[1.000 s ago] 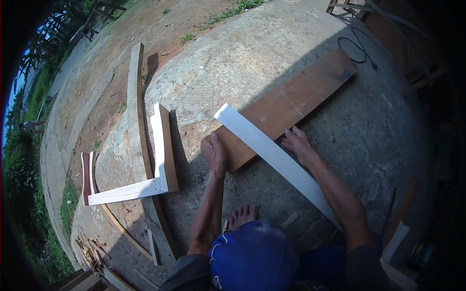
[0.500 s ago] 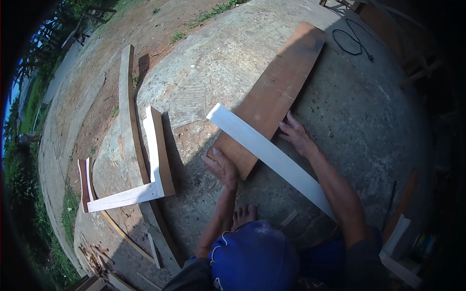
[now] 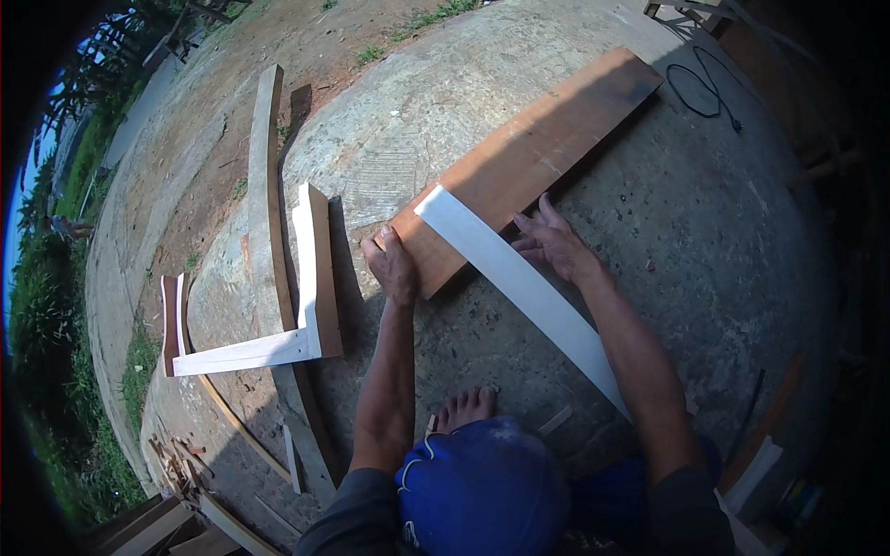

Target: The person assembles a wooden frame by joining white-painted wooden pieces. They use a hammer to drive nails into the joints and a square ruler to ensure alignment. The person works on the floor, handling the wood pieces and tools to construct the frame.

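A long brown wooden plank (image 3: 528, 153) lies on the concrete slab (image 3: 705, 232), running from near me to the far right. My left hand (image 3: 393, 267) grips its near corner. A long white board (image 3: 519, 287) lies across the plank's near end and runs back toward my right side. My right hand (image 3: 554, 243) rests with spread fingers on the plank, right beside the white board's edge. My bare foot (image 3: 468, 408) shows below, above my blue cap (image 3: 487, 486).
A white-painted U-shaped wooden frame (image 3: 306, 306) lies to the left on a long bare plank (image 3: 264, 176). A black cable (image 3: 700, 88) coils at the far right. Wood scraps (image 3: 185, 463) lie at the lower left. Dirt and grass border the slab.
The view has swung, and the brown plank now points more to the right. My left hand has moved from the concrete onto the plank's near corner. My right hand stays by the white board.
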The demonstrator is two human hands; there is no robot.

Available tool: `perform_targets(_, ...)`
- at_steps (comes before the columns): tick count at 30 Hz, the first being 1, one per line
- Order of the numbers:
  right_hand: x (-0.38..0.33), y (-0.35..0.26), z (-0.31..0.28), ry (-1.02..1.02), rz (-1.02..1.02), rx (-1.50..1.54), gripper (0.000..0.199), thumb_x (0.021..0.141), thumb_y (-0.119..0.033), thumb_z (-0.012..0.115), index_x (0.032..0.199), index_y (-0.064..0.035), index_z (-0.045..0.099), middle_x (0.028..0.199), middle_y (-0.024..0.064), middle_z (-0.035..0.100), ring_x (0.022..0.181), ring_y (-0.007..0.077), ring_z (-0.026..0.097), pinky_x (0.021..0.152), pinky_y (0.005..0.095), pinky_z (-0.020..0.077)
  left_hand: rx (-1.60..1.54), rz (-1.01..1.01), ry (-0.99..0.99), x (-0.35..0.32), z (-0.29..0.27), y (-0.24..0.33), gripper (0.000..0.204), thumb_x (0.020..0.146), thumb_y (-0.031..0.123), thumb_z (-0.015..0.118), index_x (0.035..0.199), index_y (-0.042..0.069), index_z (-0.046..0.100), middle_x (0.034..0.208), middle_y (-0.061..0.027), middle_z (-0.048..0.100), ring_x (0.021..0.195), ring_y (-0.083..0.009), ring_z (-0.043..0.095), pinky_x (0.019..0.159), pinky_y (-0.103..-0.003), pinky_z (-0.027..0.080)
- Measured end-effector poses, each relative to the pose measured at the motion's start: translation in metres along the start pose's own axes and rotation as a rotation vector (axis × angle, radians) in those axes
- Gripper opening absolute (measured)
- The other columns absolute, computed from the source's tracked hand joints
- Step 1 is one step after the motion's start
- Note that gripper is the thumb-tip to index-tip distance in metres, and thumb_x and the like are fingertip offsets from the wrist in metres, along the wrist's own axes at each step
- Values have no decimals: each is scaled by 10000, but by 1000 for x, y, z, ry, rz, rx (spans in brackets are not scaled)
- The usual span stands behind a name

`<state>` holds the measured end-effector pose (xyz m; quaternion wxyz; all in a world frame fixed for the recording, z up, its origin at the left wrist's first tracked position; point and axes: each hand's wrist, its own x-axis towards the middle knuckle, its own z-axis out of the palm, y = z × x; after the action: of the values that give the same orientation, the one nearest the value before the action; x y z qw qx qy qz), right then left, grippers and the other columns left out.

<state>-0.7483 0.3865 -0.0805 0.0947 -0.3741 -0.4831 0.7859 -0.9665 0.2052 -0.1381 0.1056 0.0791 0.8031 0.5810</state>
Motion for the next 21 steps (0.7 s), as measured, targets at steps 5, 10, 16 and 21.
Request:
perform_targets(5, 8, -3, 6, 80, 15, -10, 1230, 899, -391, 756, 1564, -67, -226, 1626, 215, 204, 937, 172, 662, 792, 305, 595, -20, 10, 5, 15, 9, -9, 436, 1007, 368, 544, 1115, -54, 549, 1047, -235, 640, 961, -294, 629, 861, -424, 488)
perform_targets(10, 16, 1, 5, 31, 27, -188, 1201, 909, -418, 736, 1576, -96, -209, 1656, 217, 140, 1065, 215, 645, 816, 343, 596, 34, 22, 9, 31, 16, -11, 435, 1011, 368, 539, 1144, -45, 564, 1072, -218, 635, 989, -292, 619, 878, -417, 482)
perform_targets(16, 7, 14, -1, 100, 17, -288, 1091, 940, -446, 689, 1607, -94, -99, 1675, 205, 109, 1410, 327, 412, 886, 386, 577, 158, 191, -6, -6, -16, 28, 529, 1000, 315, 562, 1368, -50, 458, 1340, -262, 504, 1312, -381, 446, 1103, -455, 359)
perform_targets(21, -8, 11, -3, 129, -25, -360, 976, 966, -400, 666, 1624, -127, -3, 1633, 247, 222, 1107, 303, 659, 826, 373, 608, 299, 544, 160, -58, -178, 26, 461, 1007, 204, 605, 1395, -5, 470, 1423, -174, 491, 1333, -312, 467, 1155, -429, 325)
